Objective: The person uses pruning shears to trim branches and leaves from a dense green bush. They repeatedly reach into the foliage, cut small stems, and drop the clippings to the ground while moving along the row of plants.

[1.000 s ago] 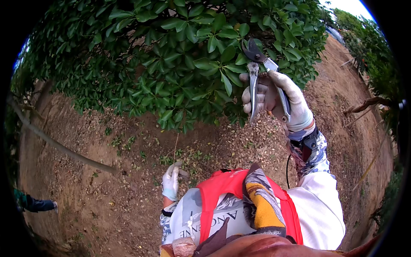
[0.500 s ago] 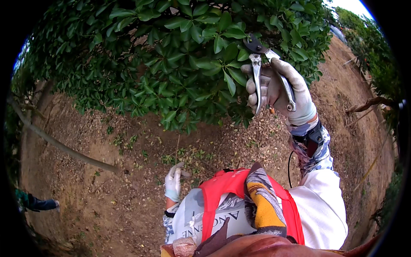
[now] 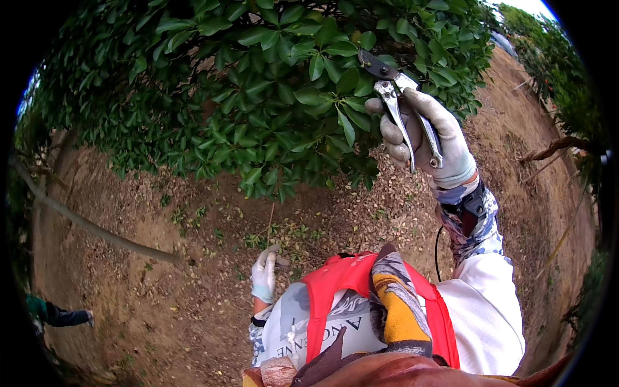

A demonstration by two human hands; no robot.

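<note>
The right arm reaches toward the far side on the right, its gloved right hand raised, fingers curled into a grip. The gloved left hand sits nearer, on the left, fingers bent, wrist partly bare.

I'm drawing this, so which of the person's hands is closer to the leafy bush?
The right. The right hand, holding pruning shears, is up at the edge of the leafy bush. The left hand is lower in the view, apart from the leaves.

Bush cut off above, another person (mostly out of view) at left
</note>
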